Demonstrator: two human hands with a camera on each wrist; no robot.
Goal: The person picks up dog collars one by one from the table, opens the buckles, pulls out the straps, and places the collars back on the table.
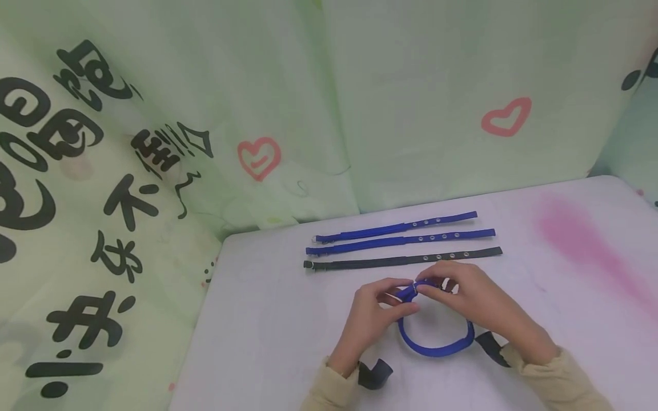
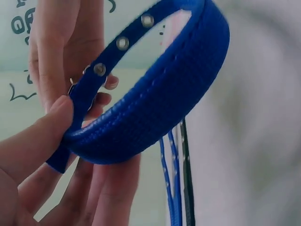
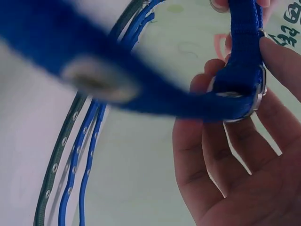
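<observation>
A blue collar (image 1: 437, 349) with metal eyelets is bent into a loop above the table, its padded band curving toward the near side. My left hand (image 1: 367, 311) pinches it between thumb and fingers on the left of the metal buckle (image 3: 260, 89). The right hand (image 1: 475, 291) pinches the strap just right of that buckle, the two hands' fingertips close together. In the left wrist view, a short strap end (image 2: 59, 161) sticks out below the left thumb. The right wrist view has the strap passing through the buckle, with part of the strap blurred close to the camera.
Beyond the hands, two blue collars (image 1: 360, 248) and a black collar (image 1: 370, 263) lie flat, side by side on the white table (image 1: 257, 331). A pale green curtain (image 1: 411, 85) with hearts and writing hangs behind. Black straps (image 1: 375, 374) dangle at both wrists.
</observation>
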